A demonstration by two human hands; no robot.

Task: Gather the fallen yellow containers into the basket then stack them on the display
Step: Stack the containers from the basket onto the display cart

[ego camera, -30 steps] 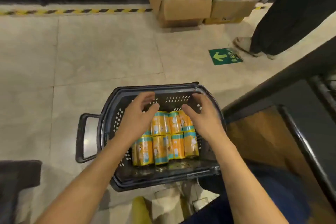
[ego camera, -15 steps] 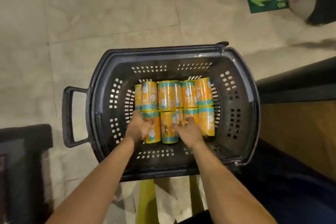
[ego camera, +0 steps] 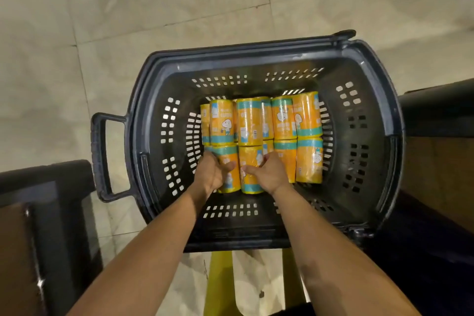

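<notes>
Left hand, right hand grip containers; basket walls surround.

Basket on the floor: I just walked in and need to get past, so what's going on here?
A person reaches into the black basket on the tiled floor with both hands. The yellow containers lie on their sides in two rows inside it. The left hand grips one near-row container, and the right hand grips the neighbouring container.

Dim warm light; soft overall blur; wide-angle bending at edges; corners darker.
</notes>
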